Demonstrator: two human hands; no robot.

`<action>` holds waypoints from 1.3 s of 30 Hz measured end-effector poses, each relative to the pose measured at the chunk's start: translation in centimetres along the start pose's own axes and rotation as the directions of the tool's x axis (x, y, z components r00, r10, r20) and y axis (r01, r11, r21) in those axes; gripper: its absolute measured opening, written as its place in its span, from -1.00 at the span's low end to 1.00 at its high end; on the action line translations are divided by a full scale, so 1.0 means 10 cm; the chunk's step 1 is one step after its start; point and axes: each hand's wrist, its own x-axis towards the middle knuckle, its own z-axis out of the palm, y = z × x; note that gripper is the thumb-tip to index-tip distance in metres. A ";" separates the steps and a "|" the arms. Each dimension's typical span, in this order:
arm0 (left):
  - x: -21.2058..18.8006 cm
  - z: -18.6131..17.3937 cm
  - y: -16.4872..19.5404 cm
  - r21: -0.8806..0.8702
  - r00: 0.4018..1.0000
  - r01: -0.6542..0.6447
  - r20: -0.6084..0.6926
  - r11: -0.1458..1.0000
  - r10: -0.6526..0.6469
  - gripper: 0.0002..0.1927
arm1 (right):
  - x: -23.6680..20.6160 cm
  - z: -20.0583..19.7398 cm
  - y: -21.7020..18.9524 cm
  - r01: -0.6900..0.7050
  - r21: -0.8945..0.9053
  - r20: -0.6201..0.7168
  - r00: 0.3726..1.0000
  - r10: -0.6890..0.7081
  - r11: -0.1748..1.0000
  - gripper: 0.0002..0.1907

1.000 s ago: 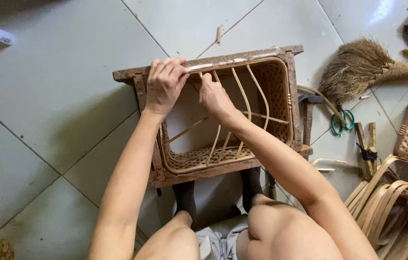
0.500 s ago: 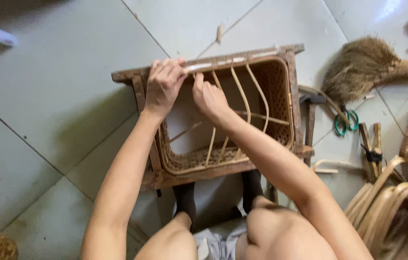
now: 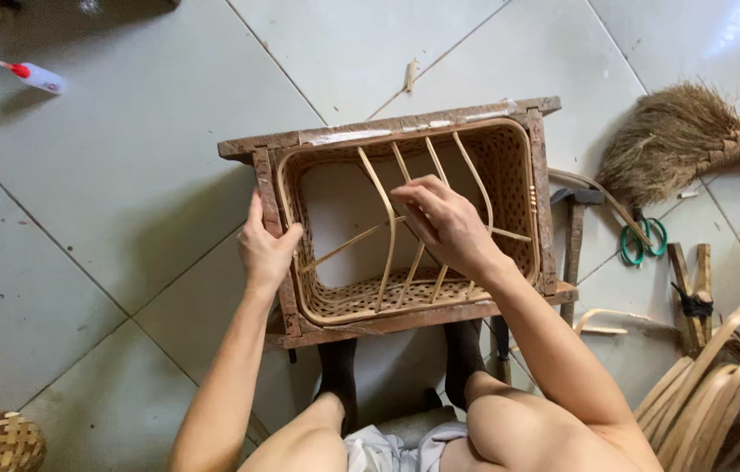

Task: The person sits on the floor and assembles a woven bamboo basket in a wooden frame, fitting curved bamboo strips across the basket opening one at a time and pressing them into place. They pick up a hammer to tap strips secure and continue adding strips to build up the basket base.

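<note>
Though unfinished, rectangular wood-framed wicker basket (image 3: 405,236)

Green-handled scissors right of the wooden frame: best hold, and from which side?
Judging from the head view, grip the green-handled scissors at their two ring handles, from above. The rings lie flat and exposed on the grey floor tiles; the blades are hidden under the straw broom.

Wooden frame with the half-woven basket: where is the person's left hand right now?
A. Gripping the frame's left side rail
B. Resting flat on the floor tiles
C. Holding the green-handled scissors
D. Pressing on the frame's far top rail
A: the left hand wraps around the left side rail of the wooden frame, while the right hand reaches among the cane ribs inside.
</note>
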 end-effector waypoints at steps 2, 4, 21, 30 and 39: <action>0.01 -0.02 -0.06 -0.004 0.987 -0.149 -0.057 0.989 0.149 -0.10 | -0.05 -0.07 0.12 0.057 -0.002 -0.021 0.998 -0.057 0.998 -0.78; 0.01 -0.06 -0.14 -0.054 0.992 -0.126 -0.010 0.991 0.125 -0.14 | -0.21 -0.27 0.36 0.027 -0.084 -0.094 0.995 -0.035 0.996 -0.75; 0.53 -0.03 -1.72 -0.395 0.900 -0.099 0.356 0.913 0.251 -0.42 | -1.20 -0.73 2.02 -0.635 0.086 0.167 0.769 0.617 0.768 -0.34; 0.29 -0.80 -1.37 -0.688 0.976 0.100 0.206 0.719 0.062 -0.46 | -1.26 -1.13 1.88 -0.499 0.459 -0.035 0.817 0.576 0.735 -0.50; 0.27 -0.74 -1.79 0.221 0.821 -0.563 0.040 0.796 0.570 -0.55 | -1.33 -0.97 2.10 -0.043 -0.122 -0.390 0.921 -0.008 0.992 -0.53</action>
